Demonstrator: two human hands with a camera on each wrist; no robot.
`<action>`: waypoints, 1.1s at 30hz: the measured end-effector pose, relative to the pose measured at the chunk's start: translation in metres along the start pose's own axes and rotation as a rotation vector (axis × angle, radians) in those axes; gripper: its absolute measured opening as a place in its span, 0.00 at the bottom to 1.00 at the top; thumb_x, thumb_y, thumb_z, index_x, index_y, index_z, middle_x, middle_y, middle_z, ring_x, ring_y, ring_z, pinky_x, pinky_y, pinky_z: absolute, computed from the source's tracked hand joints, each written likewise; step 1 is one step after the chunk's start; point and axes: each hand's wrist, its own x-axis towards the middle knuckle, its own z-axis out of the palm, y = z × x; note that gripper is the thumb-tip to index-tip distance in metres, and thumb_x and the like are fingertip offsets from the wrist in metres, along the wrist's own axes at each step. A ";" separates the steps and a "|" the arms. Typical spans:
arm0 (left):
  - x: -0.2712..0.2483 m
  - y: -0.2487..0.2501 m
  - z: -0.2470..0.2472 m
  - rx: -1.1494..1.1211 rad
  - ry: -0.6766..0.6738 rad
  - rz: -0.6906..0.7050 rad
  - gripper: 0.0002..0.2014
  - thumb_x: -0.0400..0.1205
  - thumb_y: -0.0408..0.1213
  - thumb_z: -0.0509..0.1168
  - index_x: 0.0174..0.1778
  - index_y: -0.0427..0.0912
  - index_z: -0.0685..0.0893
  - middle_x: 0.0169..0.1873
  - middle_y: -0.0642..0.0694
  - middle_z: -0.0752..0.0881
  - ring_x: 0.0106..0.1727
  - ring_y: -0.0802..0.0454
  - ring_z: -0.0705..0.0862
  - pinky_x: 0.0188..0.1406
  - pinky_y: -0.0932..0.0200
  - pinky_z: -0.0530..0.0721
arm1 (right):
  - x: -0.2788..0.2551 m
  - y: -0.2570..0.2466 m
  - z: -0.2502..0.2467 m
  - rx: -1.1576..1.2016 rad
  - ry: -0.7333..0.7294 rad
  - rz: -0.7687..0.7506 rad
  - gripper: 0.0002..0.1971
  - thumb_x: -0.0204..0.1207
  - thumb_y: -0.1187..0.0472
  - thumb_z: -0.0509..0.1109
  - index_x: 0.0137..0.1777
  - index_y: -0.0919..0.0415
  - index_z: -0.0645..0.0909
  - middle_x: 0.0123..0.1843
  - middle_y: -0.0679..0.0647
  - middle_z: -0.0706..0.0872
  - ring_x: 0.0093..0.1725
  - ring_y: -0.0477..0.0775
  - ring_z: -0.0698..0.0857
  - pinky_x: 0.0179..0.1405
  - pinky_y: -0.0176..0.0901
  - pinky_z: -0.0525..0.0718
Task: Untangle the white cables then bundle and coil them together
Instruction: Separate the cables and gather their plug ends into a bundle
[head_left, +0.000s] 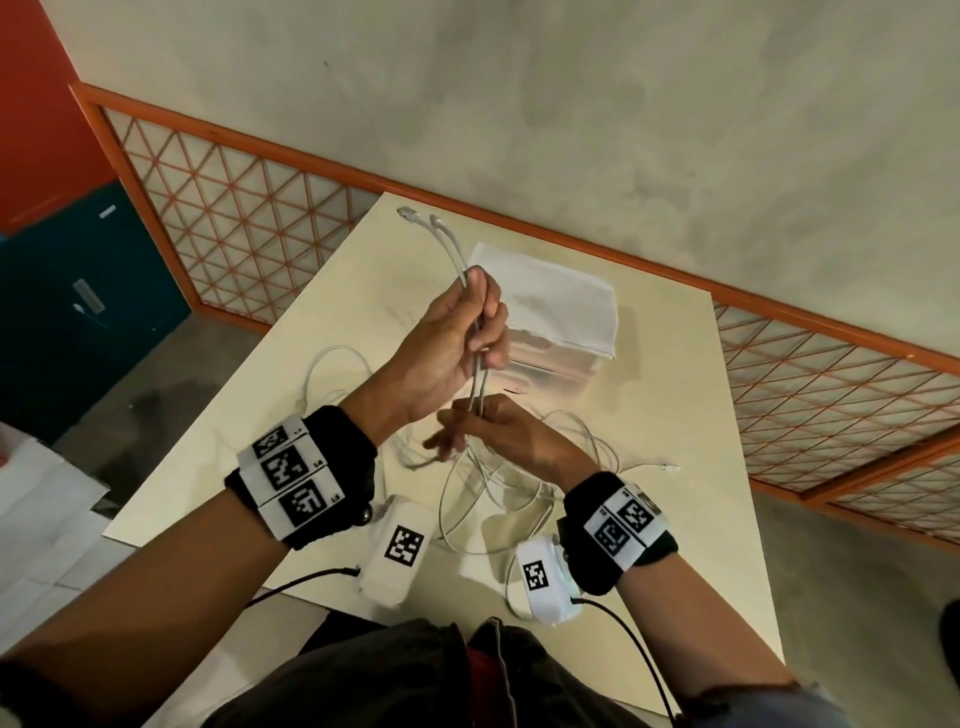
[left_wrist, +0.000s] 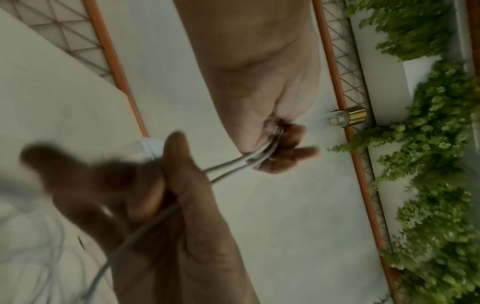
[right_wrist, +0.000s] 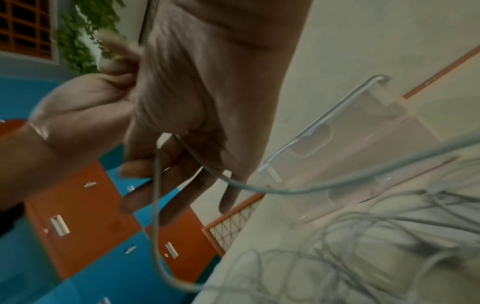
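1. I take this for an institutional common room or office corridor, not a home.
2. On the left I see a bank of teal and orange lockers (right_wrist: 85, 222) with label slots.
3. An orange-framed lattice partition (head_left: 249, 218) runs along the far side of a bare concrete floor (head_left: 571, 104).
4. A plain cream table (head_left: 675, 395) stands near me.
5. A wall of green foliage (left_wrist: 436, 185) shows in the left wrist view.

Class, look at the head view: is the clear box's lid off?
No, the white lid sits closed on the box.

grey wall (head_left: 571, 78), orange lattice railing (head_left: 249, 208), lockers (head_left: 78, 280)
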 end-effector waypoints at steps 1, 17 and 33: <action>0.000 0.002 -0.004 0.051 0.020 0.014 0.20 0.89 0.43 0.38 0.36 0.43 0.66 0.19 0.56 0.65 0.20 0.59 0.63 0.21 0.67 0.67 | -0.001 0.004 -0.004 -0.039 0.046 0.025 0.16 0.82 0.61 0.65 0.31 0.65 0.79 0.30 0.56 0.86 0.45 0.55 0.89 0.54 0.38 0.82; -0.020 -0.035 -0.028 1.105 0.049 0.056 0.03 0.79 0.46 0.69 0.44 0.54 0.85 0.18 0.53 0.75 0.22 0.56 0.73 0.26 0.62 0.72 | -0.041 -0.059 -0.053 -0.420 0.275 -0.121 0.18 0.87 0.56 0.54 0.40 0.62 0.79 0.20 0.35 0.75 0.22 0.36 0.73 0.27 0.23 0.69; -0.013 -0.033 -0.079 1.306 0.579 -0.126 0.09 0.77 0.40 0.71 0.44 0.36 0.88 0.38 0.37 0.88 0.44 0.38 0.86 0.37 0.58 0.72 | -0.073 0.017 -0.084 -0.106 0.520 0.032 0.21 0.84 0.46 0.53 0.42 0.59 0.78 0.28 0.45 0.63 0.29 0.44 0.67 0.43 0.41 0.76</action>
